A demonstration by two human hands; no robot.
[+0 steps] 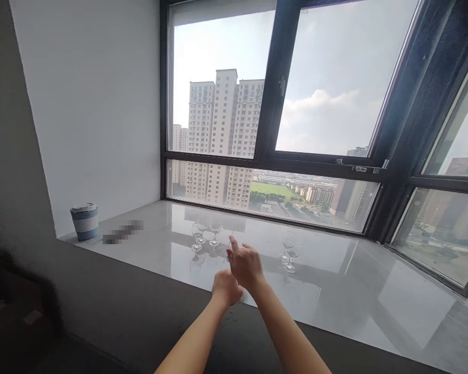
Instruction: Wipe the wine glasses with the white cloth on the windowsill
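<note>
My left hand [226,286] is closed at the front edge of the sill, its fingers turned away; what it holds, if anything, is hidden. Just above and to the right of it is my right hand [246,262], its fingers bent and the index finger reaching forward. A thin dark line, maybe a slender stick or a glass's edge, runs past these fingertips; I cannot make out what it is. Beyond the hands to the left, three clear stemmed glasses [196,246] stand upright close together. Two more stemmed glasses [291,254] stand to the right, one partly behind the other.
The glossy grey windowsill [140,254] mirrors the window and glasses. A blue-and-white paper cup [85,222] stands at its left end, beside a blurred patch. Dark window frames [271,104] rise behind, with tall buildings outside. A white wall [101,104] bounds the left.
</note>
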